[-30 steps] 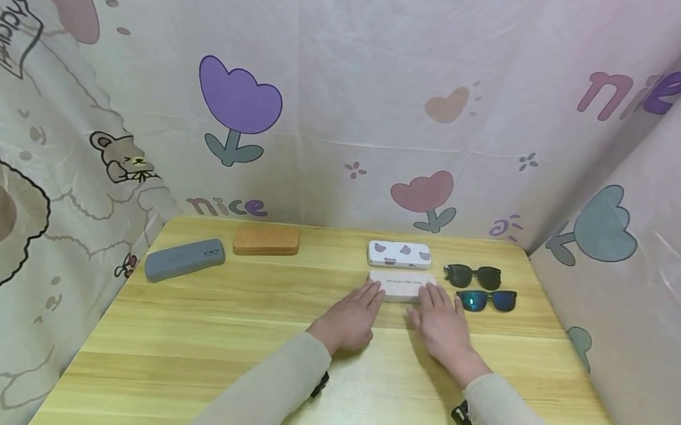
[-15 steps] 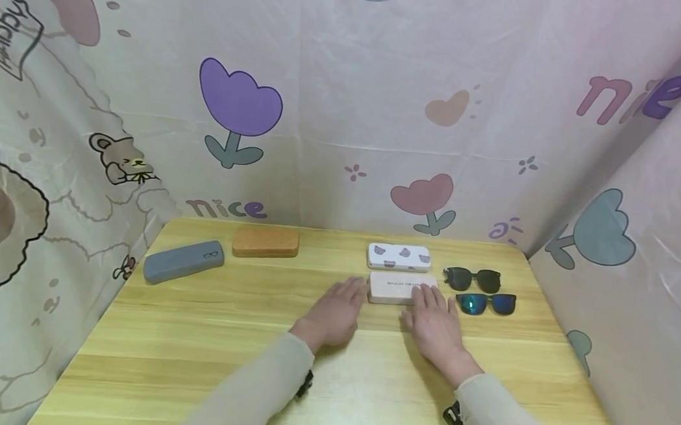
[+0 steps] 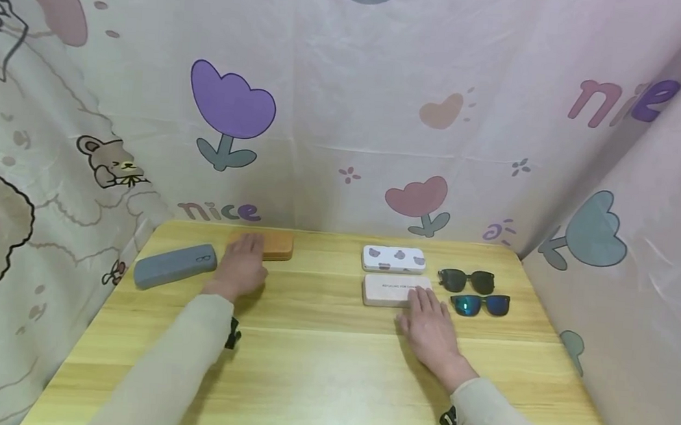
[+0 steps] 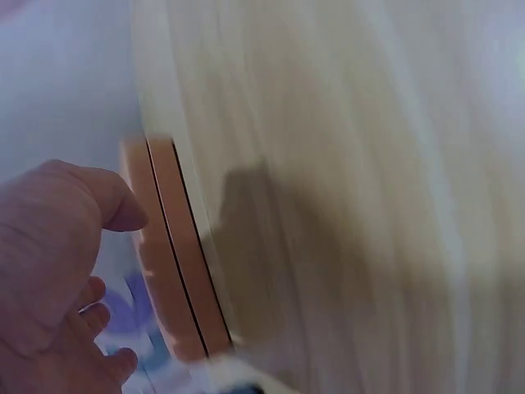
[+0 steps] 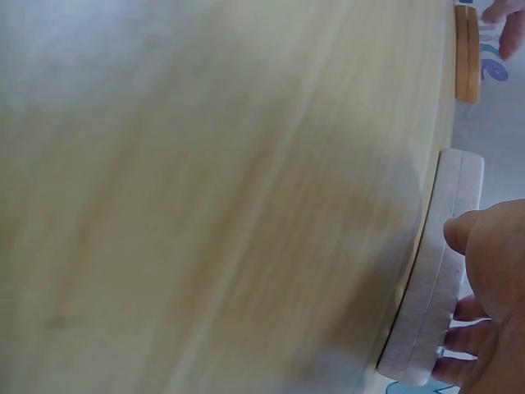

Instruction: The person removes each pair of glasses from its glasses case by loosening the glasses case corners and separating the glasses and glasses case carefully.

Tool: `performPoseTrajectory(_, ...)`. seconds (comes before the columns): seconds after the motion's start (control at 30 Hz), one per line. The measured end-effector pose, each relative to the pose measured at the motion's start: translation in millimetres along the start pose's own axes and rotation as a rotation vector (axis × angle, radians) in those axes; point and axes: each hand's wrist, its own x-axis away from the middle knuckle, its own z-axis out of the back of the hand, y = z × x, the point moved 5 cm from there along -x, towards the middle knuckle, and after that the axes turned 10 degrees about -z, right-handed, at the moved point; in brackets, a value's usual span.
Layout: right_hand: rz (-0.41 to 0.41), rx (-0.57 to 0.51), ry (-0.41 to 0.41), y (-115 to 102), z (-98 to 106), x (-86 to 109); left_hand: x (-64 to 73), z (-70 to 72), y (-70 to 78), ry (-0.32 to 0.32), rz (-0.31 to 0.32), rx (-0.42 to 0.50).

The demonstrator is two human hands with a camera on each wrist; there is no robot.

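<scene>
My left hand is over the left part of an orange-brown glasses case, its fingers extended across the top. In the left wrist view the thumb is near that case's side; whether it touches is blurred. My right hand rests its fingertips on the right front part of a white glasses case with small lettering. In the right wrist view, the thumb lies by the white case's seam, fingers loosely spread. Both cases are shut.
A grey-blue glasses case lies at the left. Behind the white case is a bear-print glasses case. Dark sunglasses and blue-mirrored sunglasses lie at the right. Printed curtains enclose the wooden table.
My left hand has left the white case and moved left and away to the orange-brown case. The right hand stays on the white case, which has not visibly moved.
</scene>
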Motion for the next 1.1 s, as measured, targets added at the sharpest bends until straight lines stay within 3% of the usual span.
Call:
performPoseTrajectory(0.13,0.001,0.009,0.004,0.1,-1.3,0.0,1.1,5.5,-25.7,-0.060,0.048,0.038)
performPoseTrajectory(0.3,0.005,0.015,0.008,-0.5,-3.6,0.3,2.5,6.4,-37.1,-0.097,0.049,0.074)
performPoseTrajectory(0.6,-0.009,0.033,-0.009,0.3,-4.9,2.7,5.4,-3.8,-35.5,-0.110,0.033,0.049)
performPoseTrajectory(0.87,-0.002,0.020,0.018,1.6,-5.9,3.4,16.1,-15.7,-27.7,-0.082,0.037,0.050)
performPoseTrajectory(1.1,0.007,0.020,0.029,0.6,-3.3,2.4,32.6,-20.4,-14.2,-0.049,-0.005,0.041)
